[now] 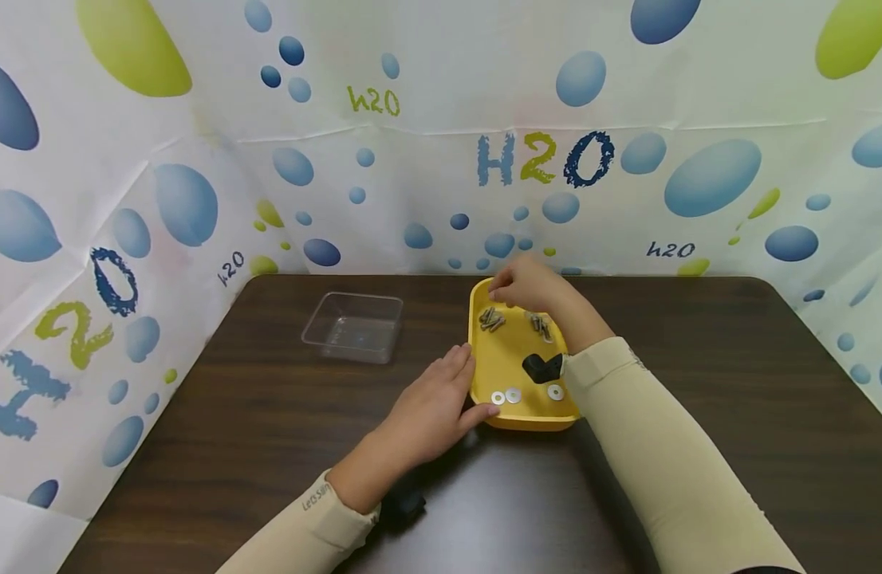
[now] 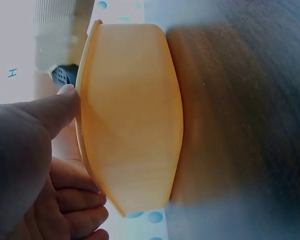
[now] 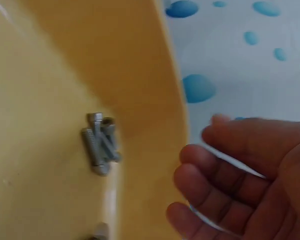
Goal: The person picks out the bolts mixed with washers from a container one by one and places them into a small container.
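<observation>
A yellow tray (image 1: 511,351) stands on the table, with two small piles of metal bolts toward its far end, a left pile (image 1: 492,320) and a right pile (image 1: 541,328). Several flat washers (image 1: 513,395) lie near its front. My left hand (image 1: 430,406) rests against the tray's near left corner, fingers along the side and thumb at the front rim. Over the far end of the tray is my right hand (image 1: 530,285). In the right wrist view its loosely bent fingers (image 3: 195,182) hold nothing visible, beside some bolts (image 3: 100,144).
A clear plastic box (image 1: 355,325) sits on the dark table (image 1: 254,446) to the left of the tray. Behind the table hangs a white curtain (image 1: 427,183) with blue and green drops. A black wrist camera (image 1: 543,368) on the right arm covers part of the tray.
</observation>
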`<action>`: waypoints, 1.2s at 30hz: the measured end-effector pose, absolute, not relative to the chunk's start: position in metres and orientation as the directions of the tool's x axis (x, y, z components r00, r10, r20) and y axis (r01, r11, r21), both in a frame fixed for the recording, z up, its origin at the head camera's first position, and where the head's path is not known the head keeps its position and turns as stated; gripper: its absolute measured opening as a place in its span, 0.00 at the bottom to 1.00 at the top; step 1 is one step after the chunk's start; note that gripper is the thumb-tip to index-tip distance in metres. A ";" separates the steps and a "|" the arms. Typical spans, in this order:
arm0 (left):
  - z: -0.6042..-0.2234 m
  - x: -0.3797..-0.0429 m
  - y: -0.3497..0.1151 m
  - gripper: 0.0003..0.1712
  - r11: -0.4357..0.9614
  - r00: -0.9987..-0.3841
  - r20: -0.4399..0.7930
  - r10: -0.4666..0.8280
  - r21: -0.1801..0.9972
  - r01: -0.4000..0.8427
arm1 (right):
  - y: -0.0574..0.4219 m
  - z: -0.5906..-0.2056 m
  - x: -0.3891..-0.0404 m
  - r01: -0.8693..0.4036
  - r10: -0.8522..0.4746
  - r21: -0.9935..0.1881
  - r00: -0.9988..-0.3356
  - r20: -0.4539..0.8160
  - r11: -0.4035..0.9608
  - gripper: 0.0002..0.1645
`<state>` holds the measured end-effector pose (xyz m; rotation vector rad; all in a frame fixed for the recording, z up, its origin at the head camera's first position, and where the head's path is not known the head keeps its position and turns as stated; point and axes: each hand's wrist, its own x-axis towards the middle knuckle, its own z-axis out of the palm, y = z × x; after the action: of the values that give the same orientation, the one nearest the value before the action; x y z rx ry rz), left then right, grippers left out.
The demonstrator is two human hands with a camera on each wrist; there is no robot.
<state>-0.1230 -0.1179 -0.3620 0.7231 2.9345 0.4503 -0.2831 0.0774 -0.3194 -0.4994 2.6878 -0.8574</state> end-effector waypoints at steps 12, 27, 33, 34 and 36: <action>-0.365 -0.124 -0.117 0.49 0.839 -0.873 0.013 0.488 0.268 0.473 | 0.075 -0.350 -0.293 -0.120 -0.333 -0.567 -0.897 -0.290 0.815 0.11; -0.368 -0.127 -0.122 0.49 0.822 -0.866 0.041 0.499 0.296 0.487 | 0.078 -0.364 -0.297 -0.098 -0.311 -0.533 -0.893 -0.326 0.840 0.13; -0.369 -0.127 -0.123 0.49 0.818 -0.863 0.065 0.500 0.293 0.496 | 0.075 -0.367 -0.298 -0.139 -0.332 -0.506 -0.890 -0.314 0.851 0.12; -0.369 -0.127 -0.123 0.49 0.817 -0.863 0.067 0.500 0.293 0.496 | 0.075 -0.368 -0.299 -0.146 -0.336 -0.504 -0.889 -0.310 0.851 0.12; -0.370 -0.128 -0.123 0.49 0.815 -0.863 0.067 0.502 0.296 0.497 | 0.075 -0.370 -0.300 -0.161 -0.348 -0.506 -0.888 -0.300 0.847 0.10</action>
<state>-0.1276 -0.1227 -0.3701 0.8198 2.9801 0.4803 -0.2996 0.0746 -0.3702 -0.3794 2.6393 -0.6757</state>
